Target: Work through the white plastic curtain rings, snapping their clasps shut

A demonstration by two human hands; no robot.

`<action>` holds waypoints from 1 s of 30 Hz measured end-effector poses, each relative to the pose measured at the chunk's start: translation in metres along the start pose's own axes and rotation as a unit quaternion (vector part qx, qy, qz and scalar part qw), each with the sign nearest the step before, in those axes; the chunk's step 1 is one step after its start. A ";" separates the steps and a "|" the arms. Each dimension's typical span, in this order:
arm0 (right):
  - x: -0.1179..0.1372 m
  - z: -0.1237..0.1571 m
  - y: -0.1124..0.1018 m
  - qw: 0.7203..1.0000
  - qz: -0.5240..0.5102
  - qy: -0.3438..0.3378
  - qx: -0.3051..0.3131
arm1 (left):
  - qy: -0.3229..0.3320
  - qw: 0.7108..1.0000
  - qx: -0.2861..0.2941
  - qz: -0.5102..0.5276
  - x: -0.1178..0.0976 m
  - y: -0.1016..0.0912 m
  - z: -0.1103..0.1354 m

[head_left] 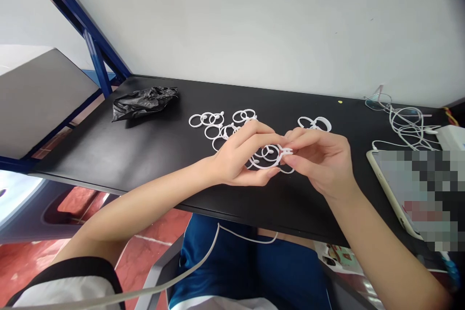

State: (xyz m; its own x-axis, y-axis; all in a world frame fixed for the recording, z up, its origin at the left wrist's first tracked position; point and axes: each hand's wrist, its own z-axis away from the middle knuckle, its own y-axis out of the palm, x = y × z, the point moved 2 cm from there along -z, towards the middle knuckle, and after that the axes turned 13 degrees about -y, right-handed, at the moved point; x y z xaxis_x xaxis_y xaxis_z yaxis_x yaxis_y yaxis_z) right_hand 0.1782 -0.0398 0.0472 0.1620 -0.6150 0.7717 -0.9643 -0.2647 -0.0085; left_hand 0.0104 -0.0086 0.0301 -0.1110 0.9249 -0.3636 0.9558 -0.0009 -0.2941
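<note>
Between my two hands is a white plastic ring clip point(267, 166), a round hoop with a small forked tab at its right side. My left hand point(244, 155) curls around the hoop, its thumb along the lower edge and its fingers over the top. With thumb and fingertips, my right hand point(321, 157) pinches the tab end. Several loose white rings point(212, 119) with small tabs lie on the black table behind and under my left hand, some partly hidden by it. Beyond my right hand rest a few more white rings point(322, 123).
A crumpled black plastic bag point(145, 101) lies at the table's point(160, 155) far left. On the right are eyeglasses point(378, 101), a tangled white cable point(407, 126) and a phone point(395, 189) in a pale case. Another cable point(181, 276) hangs across my lap.
</note>
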 end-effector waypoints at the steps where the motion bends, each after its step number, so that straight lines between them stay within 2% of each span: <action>1: 0.000 0.001 0.001 1.000 0.011 -0.005 0.002 | -0.002 1.000 -0.006 0.001 0.000 0.000 0.000; 6: 0.002 0.003 0.003 0.997 0.063 -0.032 0.019 | 0.000 1.000 -0.023 -0.008 0.000 -0.001 -0.002; 13: 0.003 0.002 0.005 0.996 0.069 -0.053 0.027 | -0.005 0.999 -0.032 0.002 -0.004 -0.001 -0.002; 19: 0.005 0.001 0.008 0.993 0.071 -0.081 0.040 | 0.024 0.998 -0.050 -0.004 -0.006 -0.001 -0.001; 26: 0.007 -0.001 0.008 0.993 0.079 -0.072 0.042 | 0.052 0.996 -0.056 -0.038 -0.003 0.000 0.000; 30: 0.008 -0.001 0.008 0.994 0.069 -0.078 0.041 | 0.056 0.998 -0.042 -0.010 -0.003 0.000 0.000</action>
State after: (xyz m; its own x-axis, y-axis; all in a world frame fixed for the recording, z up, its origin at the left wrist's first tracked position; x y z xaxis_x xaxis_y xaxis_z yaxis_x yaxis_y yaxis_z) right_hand 0.1713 -0.0462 0.0538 0.0669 -0.7557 0.6515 -0.9602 -0.2263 -0.1638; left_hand 0.0106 -0.0114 0.0312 -0.1032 0.9610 -0.2565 0.9737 0.0450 -0.2235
